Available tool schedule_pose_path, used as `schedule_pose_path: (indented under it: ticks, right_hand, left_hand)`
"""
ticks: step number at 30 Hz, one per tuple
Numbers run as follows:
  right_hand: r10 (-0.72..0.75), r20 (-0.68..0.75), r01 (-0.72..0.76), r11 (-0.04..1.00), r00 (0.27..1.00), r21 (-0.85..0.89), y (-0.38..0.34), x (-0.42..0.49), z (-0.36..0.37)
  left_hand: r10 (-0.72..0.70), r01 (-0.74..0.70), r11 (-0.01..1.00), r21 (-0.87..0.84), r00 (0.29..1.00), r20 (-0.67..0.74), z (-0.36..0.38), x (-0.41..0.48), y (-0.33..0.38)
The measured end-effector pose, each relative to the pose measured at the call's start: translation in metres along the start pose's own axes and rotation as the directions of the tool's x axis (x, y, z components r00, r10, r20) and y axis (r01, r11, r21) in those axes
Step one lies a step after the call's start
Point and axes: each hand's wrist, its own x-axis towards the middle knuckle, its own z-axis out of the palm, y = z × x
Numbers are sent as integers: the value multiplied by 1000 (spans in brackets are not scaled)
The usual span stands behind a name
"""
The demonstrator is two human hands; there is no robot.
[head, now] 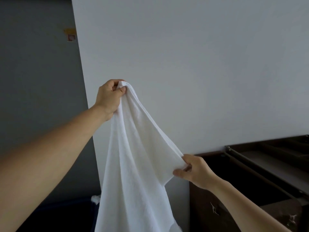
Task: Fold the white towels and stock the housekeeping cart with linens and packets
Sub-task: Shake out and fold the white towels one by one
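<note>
A white towel (pixel 133 158) hangs in the air in front of a pale wall, draping down past the bottom of the view. My left hand (pixel 109 97) is raised high and grips the towel's top corner in curled fingers. Lower and to the right, my right hand (pixel 194 169) pinches the towel's edge between thumb and fingers, pulling it sideways. The towel's lower end is out of view.
A dark brown housekeeping cart (pixel 250 181) with metal rails stands at the right, against the white wall. A dark blue bin (pixel 58 215) sits low at the left, with a bit of white cloth (pixel 95 198) at its rim. A grey wall (pixel 38 81) is at the left.
</note>
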Motion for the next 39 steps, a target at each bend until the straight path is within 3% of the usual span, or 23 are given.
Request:
schedule_pose_path:
  ticks: [5, 11, 14, 17, 21, 25, 29, 33, 39]
  right_hand:
    - [67, 12, -67, 998, 998, -6, 11, -5, -16]
    - [-1, -170, -26, 987, 985, -157, -25, 34, -82]
    - [-57, -187, 3, 961, 981, -275, -77, 65, -121]
    - [-96, -279, 36, 977, 956, -212, -122, 85, -137]
    - [0, -172, -31, 983, 985, -179, -147, 91, -128]
    - [-1, -336, -4, 1000, 942, -16, -158, 95, -123]
    - [70, -295, -23, 987, 953, 159, -158, 96, -118]
    - [83, -376, -25, 987, 923, 156, -148, 96, -109]
    - [134, -365, -72, 982, 921, 177, -127, 97, -90]
  left_hand:
    - [-33, 31, 992, 126, 999, 11, -6, 0, -18]
    - [-158, 144, 955, 260, 987, 35, -54, 0, -56]
    - [-173, 163, 967, 197, 984, 33, -77, 9, -50]
    - [-111, 110, 987, 119, 994, -1, -97, 21, -28]
    - [-124, 106, 955, 276, 991, 48, -123, 11, -27]
    - [-203, 198, 974, 110, 979, 35, -128, 4, -22]
    - [-284, 286, 958, -11, 954, 93, -131, 0, -14]
    - [-293, 311, 936, -166, 948, 123, -126, -8, -16]
    - [-364, 367, 918, -150, 930, 48, -117, -13, -47]
